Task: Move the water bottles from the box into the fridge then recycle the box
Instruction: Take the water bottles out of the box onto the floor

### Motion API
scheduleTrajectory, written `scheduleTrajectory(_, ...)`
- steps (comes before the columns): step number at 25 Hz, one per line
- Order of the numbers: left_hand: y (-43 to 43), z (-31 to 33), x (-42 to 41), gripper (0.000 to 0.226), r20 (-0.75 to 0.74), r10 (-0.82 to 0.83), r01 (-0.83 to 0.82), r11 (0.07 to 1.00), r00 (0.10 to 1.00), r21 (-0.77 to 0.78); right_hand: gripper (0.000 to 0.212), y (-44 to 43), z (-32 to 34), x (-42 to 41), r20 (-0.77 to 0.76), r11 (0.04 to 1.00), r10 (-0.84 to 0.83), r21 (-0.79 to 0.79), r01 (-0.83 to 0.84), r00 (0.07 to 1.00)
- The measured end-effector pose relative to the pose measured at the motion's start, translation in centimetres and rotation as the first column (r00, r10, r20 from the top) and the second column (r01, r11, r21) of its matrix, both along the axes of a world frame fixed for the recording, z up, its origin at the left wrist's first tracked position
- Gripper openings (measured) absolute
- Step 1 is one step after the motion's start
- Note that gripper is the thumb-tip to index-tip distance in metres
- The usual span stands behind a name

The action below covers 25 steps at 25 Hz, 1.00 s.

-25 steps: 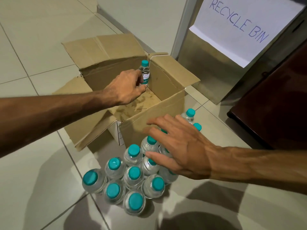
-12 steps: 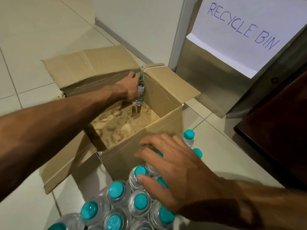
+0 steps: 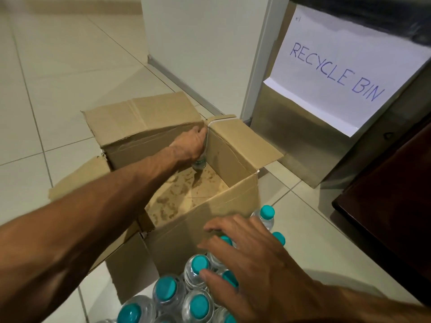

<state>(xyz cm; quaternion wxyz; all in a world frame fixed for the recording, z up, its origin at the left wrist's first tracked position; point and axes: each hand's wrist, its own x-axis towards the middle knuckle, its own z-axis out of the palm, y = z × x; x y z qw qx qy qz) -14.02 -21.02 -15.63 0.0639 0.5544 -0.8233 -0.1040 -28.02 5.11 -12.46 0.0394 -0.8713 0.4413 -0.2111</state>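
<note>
Fingers (image 3: 197, 132) of L hand (image 3: 187, 145) grip bottle (image 3: 199, 162) in box (image 3: 233, 206).

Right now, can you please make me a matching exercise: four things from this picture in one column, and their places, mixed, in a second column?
Things:
1. left hand
2. right hand
3. paper sign
4. bottle group

Places:
A. on the metal bin
B. on the floor, beside the box
C. inside the box, around one bottle
D. spread over the bottle caps

Pairs: 1-C, 2-D, 3-A, 4-B
</note>
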Motion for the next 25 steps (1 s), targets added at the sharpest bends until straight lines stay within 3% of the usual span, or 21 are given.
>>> scheduleTrajectory(6,2.7,1.8,1.3,0.034,-0.135,0.028,-0.038,0.996,0.990,-0.074,0.030,0.5,1.8,-0.8,-0.036,0.990,0.005,0.139,0.001,0.999)
scheduleTrajectory(9,5.0,3.9,2.8,0.028,-0.121,-0.097,0.069,0.973,0.988,-0.219,0.032,0.1,3.4,-0.8,-0.042,0.987,-0.017,0.161,0.024,0.999)
scheduleTrajectory(12,8.2,6.4,4.4,0.036,-0.134,-0.268,0.204,0.908,0.954,-0.366,0.026,-0.6,5.1,-0.5,0.021,0.990,-0.019,0.138,0.016,1.000)
scheduleTrajectory(16,12.8,10.2,6.0,0.043,-0.190,-0.359,0.219,0.829,0.914,-0.514,0.027,-1.3,7.2,0.2,0.106,0.985,-0.119,0.135,0.105,0.987)
scheduleTrajectory(22,19.2,14.9,8.1,0.048,-0.283,-0.421,0.168,0.763,0.862,-0.625,0.064,-0.7,10.6,2.4,0.183,0.963,-0.216,0.201,0.179,0.959)
scheduleTrajectory(25,21.8,16.0,9.0,0.046,-0.307,-0.439,0.171,0.764,0.844,-0.622,0.064,0.2,11.5,3.9,0.200,0.967,-0.173,0.221,0.127,0.964)
